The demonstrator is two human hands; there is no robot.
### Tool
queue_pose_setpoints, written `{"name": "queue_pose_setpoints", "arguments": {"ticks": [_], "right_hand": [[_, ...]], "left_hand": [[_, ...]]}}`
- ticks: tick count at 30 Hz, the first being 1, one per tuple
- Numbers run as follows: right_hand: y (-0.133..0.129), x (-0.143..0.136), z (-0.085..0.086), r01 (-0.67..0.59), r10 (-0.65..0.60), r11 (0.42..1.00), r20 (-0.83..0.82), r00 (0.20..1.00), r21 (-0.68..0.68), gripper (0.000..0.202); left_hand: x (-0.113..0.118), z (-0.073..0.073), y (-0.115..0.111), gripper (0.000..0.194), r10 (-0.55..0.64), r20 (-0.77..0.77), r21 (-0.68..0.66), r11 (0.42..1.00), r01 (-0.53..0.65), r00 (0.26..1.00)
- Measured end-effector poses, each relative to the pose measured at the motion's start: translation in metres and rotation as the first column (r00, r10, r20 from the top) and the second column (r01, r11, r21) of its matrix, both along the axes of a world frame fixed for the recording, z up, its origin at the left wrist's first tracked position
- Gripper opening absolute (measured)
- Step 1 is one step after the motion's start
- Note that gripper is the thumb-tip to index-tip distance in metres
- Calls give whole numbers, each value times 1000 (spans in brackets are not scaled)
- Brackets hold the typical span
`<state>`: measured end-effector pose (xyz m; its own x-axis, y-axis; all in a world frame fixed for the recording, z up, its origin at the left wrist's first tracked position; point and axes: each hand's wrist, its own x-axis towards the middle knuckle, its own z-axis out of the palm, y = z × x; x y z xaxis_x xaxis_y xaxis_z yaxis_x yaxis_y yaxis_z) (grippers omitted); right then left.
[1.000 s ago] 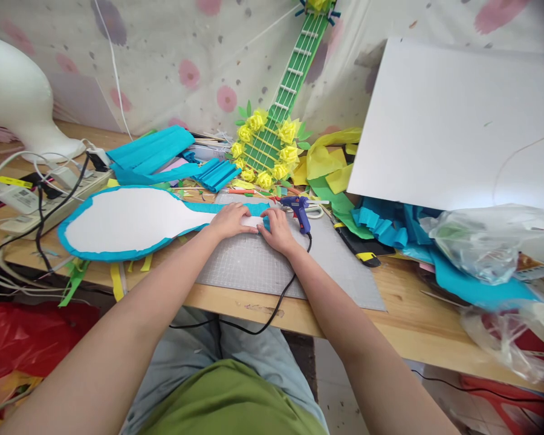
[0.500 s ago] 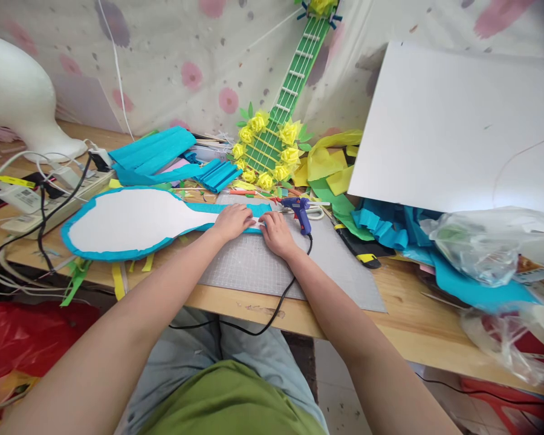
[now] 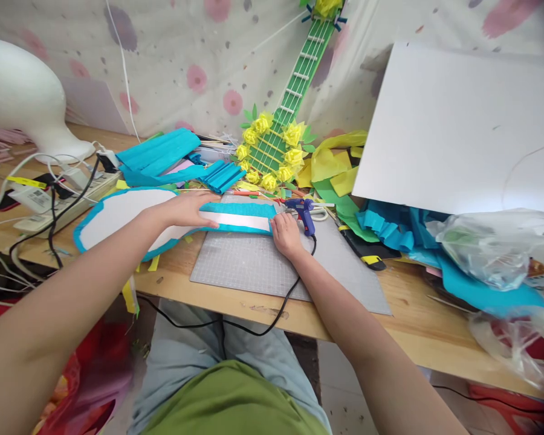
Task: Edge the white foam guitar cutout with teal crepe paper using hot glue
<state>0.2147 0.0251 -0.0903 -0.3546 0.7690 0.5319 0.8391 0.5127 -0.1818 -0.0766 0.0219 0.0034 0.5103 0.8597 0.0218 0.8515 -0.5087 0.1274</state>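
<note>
A guitar-shaped cardboard cutout [image 3: 124,220], white with blue crepe paper folded round its edge, lies flat with its neck [image 3: 238,221] pointing right. My left hand [image 3: 185,210] rests across the place where body and neck meet, thumb and fingers spread to either side. At the neck's far right end, my right hand [image 3: 285,232] has its fingers curled onto the tip. Just behind that hand sits a blue hot glue gun [image 3: 303,211] on the grey cutting mat [image 3: 249,266]. My left forearm covers part of the cutout's body.
A green paper guitar with yellow roses [image 3: 272,145] leans at the back. Blue crepe paper [image 3: 158,157] lies behind the cutout. A power strip [image 3: 68,202] with cables and a foam head [image 3: 22,96] stand left. Right are a utility knife [image 3: 362,248], white board [image 3: 453,127] and plastic bags [image 3: 485,241].
My left hand has slid left along the neck to its base, its fingers spreading, baring the white strip. My right hand has shifted slightly right to the neck's end. The cutout has barely moved.
</note>
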Motion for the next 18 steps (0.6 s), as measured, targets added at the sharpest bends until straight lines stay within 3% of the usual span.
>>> {"name": "queue_pose_setpoints", "arguments": {"ticks": [3, 5, 12, 18], "right_hand": [[1, 1, 0, 29, -29, 1000, 6, 1000, -8, 39], [-1, 1, 2, 26, -26, 999, 0, 1000, -21, 41], [-10, -2, 7, -196, 197, 978, 8, 980, -65, 37], [-9, -4, 7, -170, 174, 977, 22, 985, -127, 36]], "left_hand": [[-19, -3, -8, 98, 30, -79, -81, 996, -36, 996], [-24, -7, -12, 101, 59, -116, -119, 990, -73, 991], [-22, -7, -14, 86, 121, -83, -264, 955, -139, 989], [-27, -10, -15, 81, 169, 13, -322, 934, -156, 985]]}}
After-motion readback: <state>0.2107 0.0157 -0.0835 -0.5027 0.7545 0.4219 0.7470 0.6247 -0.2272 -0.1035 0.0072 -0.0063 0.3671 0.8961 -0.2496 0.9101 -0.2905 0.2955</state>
